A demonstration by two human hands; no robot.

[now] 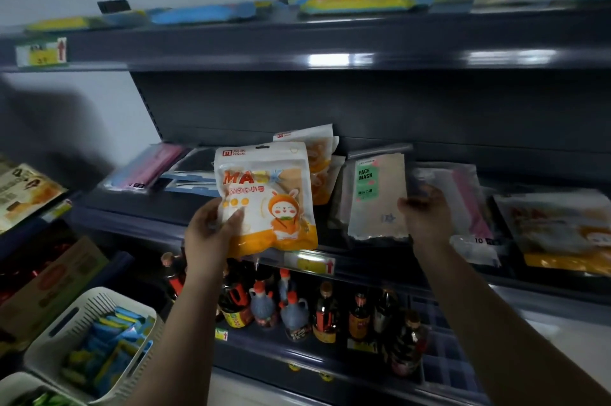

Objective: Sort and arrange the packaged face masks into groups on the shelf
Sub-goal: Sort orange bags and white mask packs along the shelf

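In the centre of the frame the left hand (211,227) holds up a white and orange plastic pack of children's masks printed with "MASK" and a cartoon rabbit (266,199), thumb curled over its front at the lower left corner and fingers behind it. The pack is upright, lifted just in front of the dark grey metal shelf (132,207) that runs across the middle of the frame.

Right of centre, the right hand (425,212) pinches the right edge of a translucent beige pack with a green "FACE MASK" label (377,197), which stands tilted on the same shelf.

Behind the held pack, more white and orange mask packs (322,164) lean against the shelf back. At the left end of the shelf lies a clear pack of pink masks (148,167), and beside it dark, flat packs (195,167). Right of the right hand lies a clear pack with pink and white masks (463,204), and at the far right another orange and white pack (558,230), blurred.

Below, in the lower centre, dark sauce bottles (297,309) stand in a row. At lower left a white slotted plastic basket (53,336) holds blue and yellow packets (109,336). Similar blue and yellow packets (357,4) lie along the top shelf.
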